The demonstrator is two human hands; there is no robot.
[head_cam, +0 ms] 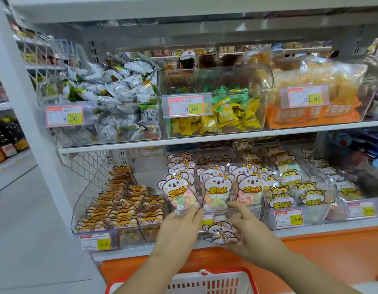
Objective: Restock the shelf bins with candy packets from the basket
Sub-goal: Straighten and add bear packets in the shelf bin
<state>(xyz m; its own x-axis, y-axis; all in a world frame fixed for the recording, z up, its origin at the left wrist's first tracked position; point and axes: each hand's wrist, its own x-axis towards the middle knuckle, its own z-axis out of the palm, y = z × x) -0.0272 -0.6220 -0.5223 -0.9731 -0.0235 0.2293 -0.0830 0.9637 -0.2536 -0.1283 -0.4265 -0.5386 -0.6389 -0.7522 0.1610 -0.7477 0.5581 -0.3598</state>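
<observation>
Basket (pixel 207 282): cut off by bottom edge. Price tag (pixel 207 220) at lower shelf (pixel 332 228) front edge: mostly hidden behind left hand (pixel 179 228). Koala packets (pixel 220 232): partly covered by right hand (pixel 247 228). Grips indiscernible. Tag print illegible.

Both forearms reach forward. The left hand (pixel 179 225) extends straight fingers; the right hand (pixel 246 229) grips candy packets (pixel 219 232).

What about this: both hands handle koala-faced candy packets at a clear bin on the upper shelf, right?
No. Head view: the left hand and right hand handle koala-faced packets of pastel ring candy at the clear plastic bin on the lower shelf.
</observation>
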